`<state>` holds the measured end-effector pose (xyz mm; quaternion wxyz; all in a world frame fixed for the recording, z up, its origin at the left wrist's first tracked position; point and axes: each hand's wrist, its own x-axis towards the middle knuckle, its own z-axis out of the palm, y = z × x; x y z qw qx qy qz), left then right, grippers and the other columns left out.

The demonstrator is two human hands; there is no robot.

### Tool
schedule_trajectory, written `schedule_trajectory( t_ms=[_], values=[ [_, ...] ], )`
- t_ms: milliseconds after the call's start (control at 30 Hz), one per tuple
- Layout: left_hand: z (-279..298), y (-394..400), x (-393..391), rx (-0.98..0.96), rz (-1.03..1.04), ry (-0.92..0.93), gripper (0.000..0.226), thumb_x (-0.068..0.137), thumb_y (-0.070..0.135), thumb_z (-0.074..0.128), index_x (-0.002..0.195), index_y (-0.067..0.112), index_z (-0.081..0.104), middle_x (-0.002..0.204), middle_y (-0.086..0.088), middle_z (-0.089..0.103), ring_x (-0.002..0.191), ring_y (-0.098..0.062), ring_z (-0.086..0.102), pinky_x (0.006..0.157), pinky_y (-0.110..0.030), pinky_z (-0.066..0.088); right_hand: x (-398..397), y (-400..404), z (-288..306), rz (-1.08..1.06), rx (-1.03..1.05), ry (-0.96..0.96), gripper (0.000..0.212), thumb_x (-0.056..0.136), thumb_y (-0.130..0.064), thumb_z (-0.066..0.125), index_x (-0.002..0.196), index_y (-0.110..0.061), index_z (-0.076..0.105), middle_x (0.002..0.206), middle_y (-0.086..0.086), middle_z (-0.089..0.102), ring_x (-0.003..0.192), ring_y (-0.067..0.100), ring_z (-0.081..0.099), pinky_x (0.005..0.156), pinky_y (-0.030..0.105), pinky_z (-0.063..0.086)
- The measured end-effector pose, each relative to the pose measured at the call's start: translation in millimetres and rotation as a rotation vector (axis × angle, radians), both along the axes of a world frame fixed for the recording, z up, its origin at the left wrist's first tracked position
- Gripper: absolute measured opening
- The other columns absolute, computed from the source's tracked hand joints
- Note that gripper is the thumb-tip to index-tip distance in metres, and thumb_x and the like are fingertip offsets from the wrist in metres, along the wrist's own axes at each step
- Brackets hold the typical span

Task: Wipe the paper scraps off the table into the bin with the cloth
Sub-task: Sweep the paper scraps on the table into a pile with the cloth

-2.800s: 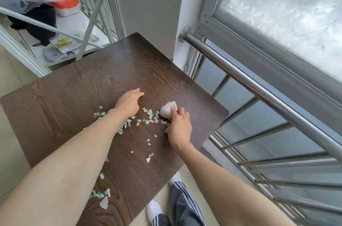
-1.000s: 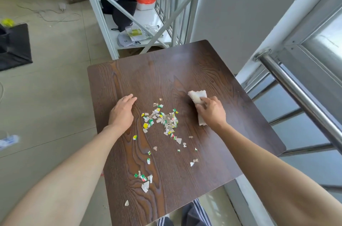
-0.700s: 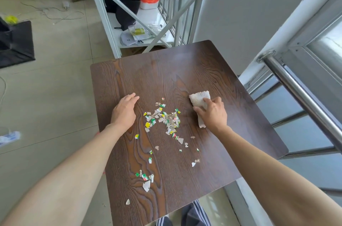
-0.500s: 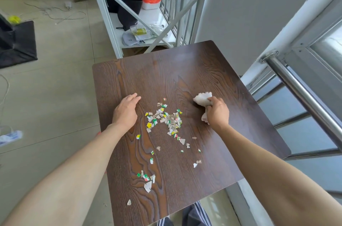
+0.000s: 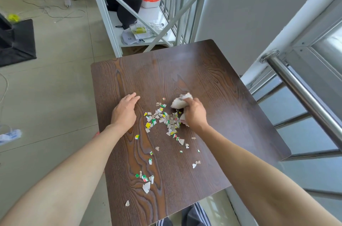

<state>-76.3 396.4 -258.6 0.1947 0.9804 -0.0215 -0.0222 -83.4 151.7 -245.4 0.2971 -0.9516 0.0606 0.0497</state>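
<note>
Dark wood-grain table (image 5: 212,77) carries everything. Left hand (image 5: 124,112) lies flat, fingers loose, near its left edge. Right hand (image 5: 195,114) is clenched around the crumpled white cloth (image 5: 178,103) mid-table, touching the paper scraps (image 5: 162,119), which trail toward the near edge.

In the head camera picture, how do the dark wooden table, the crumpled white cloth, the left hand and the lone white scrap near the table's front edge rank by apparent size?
Largest to smallest:
1. dark wooden table
2. left hand
3. crumpled white cloth, partly hidden in the right hand, so its place is unsure
4. lone white scrap
</note>
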Motion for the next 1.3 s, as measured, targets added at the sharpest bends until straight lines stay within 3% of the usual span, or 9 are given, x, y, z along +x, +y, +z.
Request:
schedule_trajectory(
  t_ms=[167,300,433,600,667,800,1033,1167,1300],
  values=[
    [1,0,2,-0.003,0.001,0.008,0.060,0.087,-0.012,0.038,0.139,0.017,0.042,0.151,0.001,0.035,0.139,-0.019,0.030,0.113,-0.036,0.029,14,-20,14,0.016,0.076,-0.067,0.033,0.088,-0.006,0.050,0.119,-0.009,0.061,0.111,0.017,0.061,0.103,0.034,0.058,0.085,0.033,0.046],
    [0,0,1,-0.004,0.008,0.010,0.060,0.088,-0.011,0.038,0.140,0.017,0.041,0.152,0.001,0.033,0.140,-0.018,0.028,0.113,-0.035,0.027,25,-58,13,-0.152,-0.185,-0.115,0.034,0.089,-0.013,0.050,0.123,-0.011,0.054,0.115,0.016,0.058,0.109,0.036,0.052,0.079,0.043,0.049],
    [-1,0,1,-0.008,0.004,0.005,0.060,0.088,-0.011,0.038,0.141,0.017,0.039,0.153,0.001,0.032,0.141,-0.018,0.027,0.114,-0.035,0.027,18,-55,3,-0.045,-0.346,-0.023,0.033,0.092,-0.027,0.053,0.123,-0.016,0.051,0.113,0.015,0.046,0.106,0.035,0.048,0.070,0.041,0.049],
    [-1,2,1,0.000,-0.005,0.016,0.059,0.089,-0.010,0.039,0.142,0.018,0.038,0.153,0.002,0.031,0.141,-0.018,0.026,0.115,-0.036,0.027,21,-53,2,-0.112,-0.207,-0.027,0.027,0.097,-0.031,0.034,0.093,-0.016,0.056,0.104,0.014,0.045,0.091,0.038,0.053,0.070,0.040,0.050],
    [0,1,1,-0.006,0.001,0.016,0.058,0.090,-0.009,0.039,0.142,0.018,0.038,0.153,0.002,0.031,0.141,-0.018,0.026,0.114,-0.037,0.027,25,-58,4,-0.170,-0.168,-0.012,0.027,0.097,-0.033,0.036,0.102,-0.021,0.060,0.106,0.013,0.045,0.091,0.037,0.056,0.068,0.037,0.047],
    [2,0,1,-0.015,-0.008,0.010,0.057,0.090,-0.009,0.039,0.141,0.017,0.039,0.153,0.001,0.031,0.141,-0.019,0.026,0.115,-0.036,0.027,22,-52,0,-0.199,-0.332,0.047,0.036,0.094,-0.038,0.044,0.130,-0.034,0.047,0.114,0.012,0.046,0.106,0.032,0.049,0.069,0.036,0.039],
    [-2,5,1,-0.029,-0.036,-0.003,0.057,0.090,-0.008,0.039,0.141,0.016,0.039,0.153,0.000,0.032,0.141,-0.019,0.027,0.114,-0.036,0.028,41,-50,-3,-0.151,-0.261,-0.073,0.032,0.093,-0.013,0.046,0.125,-0.006,0.050,0.116,0.021,0.051,0.099,0.040,0.056,0.075,0.042,0.045],
    [-6,9,2,-0.049,-0.051,-0.011,0.059,0.089,-0.010,0.039,0.142,0.017,0.038,0.154,0.001,0.031,0.142,-0.018,0.026,0.115,-0.036,0.027,68,-41,-4,-0.212,-0.340,-0.063,0.040,0.085,-0.003,0.055,0.123,-0.002,0.044,0.120,0.020,0.048,0.111,0.036,0.048,0.081,0.042,0.047],
    [-10,7,4,-0.057,-0.045,-0.025,0.060,0.088,-0.011,0.040,0.142,0.016,0.038,0.153,0.000,0.031,0.142,-0.019,0.026,0.116,-0.036,0.027,79,-12,-11,-0.150,-0.349,-0.077,0.034,0.087,-0.002,0.049,0.121,0.001,0.048,0.123,0.022,0.047,0.113,0.037,0.046,0.086,0.042,0.045]
  ],
)
